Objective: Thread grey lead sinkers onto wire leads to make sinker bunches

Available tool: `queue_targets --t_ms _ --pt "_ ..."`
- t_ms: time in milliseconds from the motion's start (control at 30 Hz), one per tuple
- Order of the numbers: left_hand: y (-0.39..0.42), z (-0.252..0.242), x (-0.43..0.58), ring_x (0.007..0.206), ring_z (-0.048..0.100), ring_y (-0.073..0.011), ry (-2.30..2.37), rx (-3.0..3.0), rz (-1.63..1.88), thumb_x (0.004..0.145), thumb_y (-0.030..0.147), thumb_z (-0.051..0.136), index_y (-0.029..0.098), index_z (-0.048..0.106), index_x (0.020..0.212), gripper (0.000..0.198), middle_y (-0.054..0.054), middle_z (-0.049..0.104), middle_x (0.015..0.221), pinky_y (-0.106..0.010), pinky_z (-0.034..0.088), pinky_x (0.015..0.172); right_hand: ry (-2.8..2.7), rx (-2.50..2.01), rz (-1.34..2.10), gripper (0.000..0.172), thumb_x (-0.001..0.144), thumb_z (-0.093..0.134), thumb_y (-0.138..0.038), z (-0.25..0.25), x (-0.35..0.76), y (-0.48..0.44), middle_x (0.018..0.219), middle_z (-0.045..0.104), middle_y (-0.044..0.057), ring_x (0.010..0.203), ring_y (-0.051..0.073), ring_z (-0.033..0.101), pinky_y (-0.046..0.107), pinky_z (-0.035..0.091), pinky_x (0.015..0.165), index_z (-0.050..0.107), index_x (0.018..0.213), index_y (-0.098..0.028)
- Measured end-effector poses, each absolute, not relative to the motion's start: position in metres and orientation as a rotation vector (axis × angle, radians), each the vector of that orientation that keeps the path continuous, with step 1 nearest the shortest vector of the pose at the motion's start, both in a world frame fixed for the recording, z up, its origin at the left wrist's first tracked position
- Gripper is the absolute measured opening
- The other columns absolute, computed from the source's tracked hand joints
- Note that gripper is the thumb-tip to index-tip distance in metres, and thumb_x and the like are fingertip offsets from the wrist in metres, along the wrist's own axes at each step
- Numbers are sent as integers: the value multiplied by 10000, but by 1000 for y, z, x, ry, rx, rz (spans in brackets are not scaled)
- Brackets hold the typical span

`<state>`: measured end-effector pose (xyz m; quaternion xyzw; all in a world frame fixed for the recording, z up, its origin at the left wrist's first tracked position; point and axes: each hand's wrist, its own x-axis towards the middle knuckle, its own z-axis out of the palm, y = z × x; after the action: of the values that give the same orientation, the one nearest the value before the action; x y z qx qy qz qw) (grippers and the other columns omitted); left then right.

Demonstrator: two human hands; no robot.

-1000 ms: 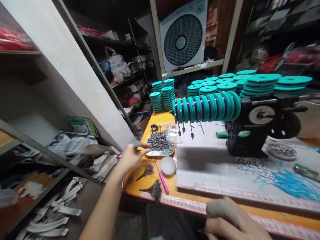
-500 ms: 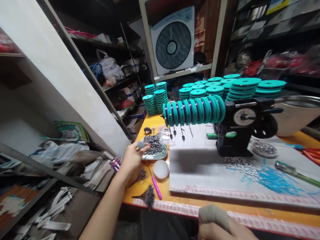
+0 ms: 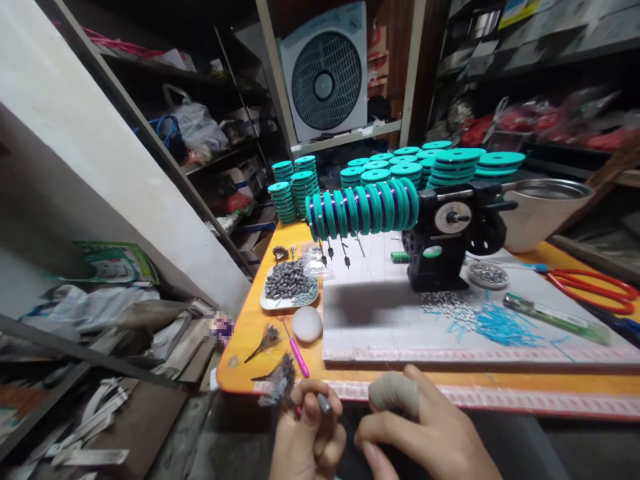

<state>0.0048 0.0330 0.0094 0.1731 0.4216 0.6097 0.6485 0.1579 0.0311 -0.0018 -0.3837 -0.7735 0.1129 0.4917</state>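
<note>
1. Between fingertips of the left hand (image 3: 306, 433), a grey piece (image 3: 324, 403) is pinched, one end exposed.
2. Right hand (image 3: 427, 427) is curled nearby; whether anything is gripped cannot be told.

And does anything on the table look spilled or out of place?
Mildly: small pale pieces and blue strips lie loose on the white board, uncontained, while a round dish nearby holds small metallic bits. It may be a deliberate working pile; nothing looks clearly damaged.
</note>
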Motion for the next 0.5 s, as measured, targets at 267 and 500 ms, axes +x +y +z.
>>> queue_targets --t_ms 267,500 --pt "18 -17 17 398 35 41 805 385 1349 593 490 901 165 735 637 368 94 475 474 -107 182 360 -1855 -951 363 169 825 503 -60 -5 157 27 810 582 10 718 161 486 271 413 656 550 766 -211" --pt "11 -21 22 388 51 47 827 420 1370 611 530 876 176 750 649 378 64 553 516 -109 157 357 -1872 -927 403 177 753 514 -42 -9 159 24 853 574 -13 727 146 528 329 411 771 507 791 -215"
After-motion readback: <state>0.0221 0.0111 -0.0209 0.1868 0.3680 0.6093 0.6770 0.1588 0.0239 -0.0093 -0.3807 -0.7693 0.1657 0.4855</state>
